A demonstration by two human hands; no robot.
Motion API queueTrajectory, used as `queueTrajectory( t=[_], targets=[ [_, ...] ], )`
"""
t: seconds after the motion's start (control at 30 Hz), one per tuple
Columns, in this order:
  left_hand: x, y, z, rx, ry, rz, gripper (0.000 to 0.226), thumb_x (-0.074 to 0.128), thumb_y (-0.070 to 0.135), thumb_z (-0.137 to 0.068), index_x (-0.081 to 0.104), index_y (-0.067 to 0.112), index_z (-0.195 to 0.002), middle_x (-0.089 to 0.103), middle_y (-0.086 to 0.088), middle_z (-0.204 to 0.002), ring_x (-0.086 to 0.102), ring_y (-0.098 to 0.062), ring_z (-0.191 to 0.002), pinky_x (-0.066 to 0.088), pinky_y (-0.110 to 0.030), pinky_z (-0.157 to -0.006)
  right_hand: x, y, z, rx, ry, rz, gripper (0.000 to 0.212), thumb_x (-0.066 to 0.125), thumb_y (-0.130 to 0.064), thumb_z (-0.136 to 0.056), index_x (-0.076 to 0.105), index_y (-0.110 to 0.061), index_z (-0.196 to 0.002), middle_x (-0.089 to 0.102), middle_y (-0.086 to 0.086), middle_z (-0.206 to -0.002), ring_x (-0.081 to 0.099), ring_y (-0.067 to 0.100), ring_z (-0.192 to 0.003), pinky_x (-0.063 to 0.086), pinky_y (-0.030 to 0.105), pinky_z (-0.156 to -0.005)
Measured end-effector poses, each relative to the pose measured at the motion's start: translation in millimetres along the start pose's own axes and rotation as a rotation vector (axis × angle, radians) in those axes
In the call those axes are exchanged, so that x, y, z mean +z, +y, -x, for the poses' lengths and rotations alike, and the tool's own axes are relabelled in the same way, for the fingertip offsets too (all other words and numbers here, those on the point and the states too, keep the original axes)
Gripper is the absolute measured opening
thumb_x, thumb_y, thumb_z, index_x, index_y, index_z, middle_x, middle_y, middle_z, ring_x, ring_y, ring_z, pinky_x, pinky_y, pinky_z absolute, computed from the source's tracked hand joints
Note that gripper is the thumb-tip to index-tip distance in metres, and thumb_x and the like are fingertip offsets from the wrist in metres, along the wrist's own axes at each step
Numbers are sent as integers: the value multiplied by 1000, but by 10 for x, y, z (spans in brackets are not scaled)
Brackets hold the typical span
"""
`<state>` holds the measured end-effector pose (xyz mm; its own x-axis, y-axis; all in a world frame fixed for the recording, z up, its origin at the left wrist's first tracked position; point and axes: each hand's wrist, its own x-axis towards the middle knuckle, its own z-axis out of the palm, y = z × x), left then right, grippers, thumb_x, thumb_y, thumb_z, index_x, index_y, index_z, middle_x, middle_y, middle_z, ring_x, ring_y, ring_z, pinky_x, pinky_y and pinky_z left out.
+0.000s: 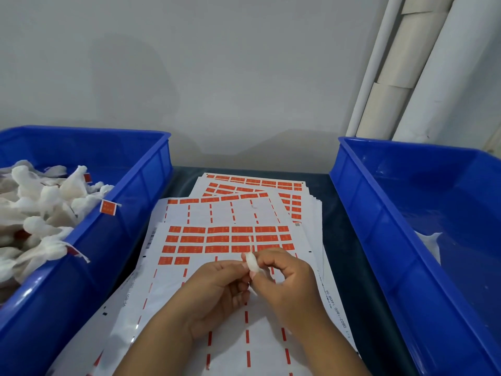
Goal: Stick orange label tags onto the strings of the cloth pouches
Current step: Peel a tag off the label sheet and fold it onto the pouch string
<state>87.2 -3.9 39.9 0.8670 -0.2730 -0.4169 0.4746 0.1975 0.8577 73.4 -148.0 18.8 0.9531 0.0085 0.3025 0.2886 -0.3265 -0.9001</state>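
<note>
Both hands are working together over the top label sheet [217,267], and a small white cloth pouch [250,263] is sitting right at the fingertips where they meet. The left hand [217,289] is pinching the pouch from its side with thumb and forefinger, the other fingers curled loosely beneath; the right hand [284,275] is curled in against the pouch from the other side and seems to be gripping it too, though exactly which fingers are touching the cloth is hard to tell. A thin pale string [251,244] is sticking up from the pouch, just beyond the fingertips, with no orange tag on it. So the step in hand looks like getting the pouch and its string ready for tagging. Just past the fingers, rows of orange labels [217,238] are waiting on the sheet, the nearest row almost under the string. The next move probably calls for one hand to let go, peel a label and fold it round the string while the other is keeping the string taut. Well off to the left-hand side, a blue bin [130,213] is holding tagged pouches [40,213]; another blue bin [393,213] is standing to the right.
</note>
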Motion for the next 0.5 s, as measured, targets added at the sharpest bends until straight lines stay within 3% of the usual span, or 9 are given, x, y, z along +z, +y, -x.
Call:
queueTrajectory(
  t=[0.17, 0.37, 0.5],
  targets=[
    [8, -21, -24, -18, 52, -35, 21, 57, 13, -89, 69, -4, -94, 56, -22, -91, 49, -30, -84, 47, -44, -92, 22, -9, 29, -15, 1, 52, 12, 72, -18, -81, 68, -29, -84, 66, -20, -91, 59, -4, -94, 48, 7, -77],
    [23, -31, -45, -7, 60, -48, 24, 51, 7, -89, 61, -12, -100, 53, -22, -90, 47, -32, -85, 45, -45, -93, 25, -10, 9, -24, 12, 53, 7, 71, -18, -82, 70, -21, -89, 67, -17, -92, 59, -4, -94, 47, 6, -78],
    [21, -36, -47, 31, 57, -82, 25, 51, 9, -89, 60, -12, -100, 56, -23, -90, 51, -31, -83, 48, -40, -86, 42, -14, 22, -14, 21, 56, 7, 70, -25, -84, 70, -21, -91, 68, -15, -95, 60, -1, -95, 49, 9, -82]
  ],
)
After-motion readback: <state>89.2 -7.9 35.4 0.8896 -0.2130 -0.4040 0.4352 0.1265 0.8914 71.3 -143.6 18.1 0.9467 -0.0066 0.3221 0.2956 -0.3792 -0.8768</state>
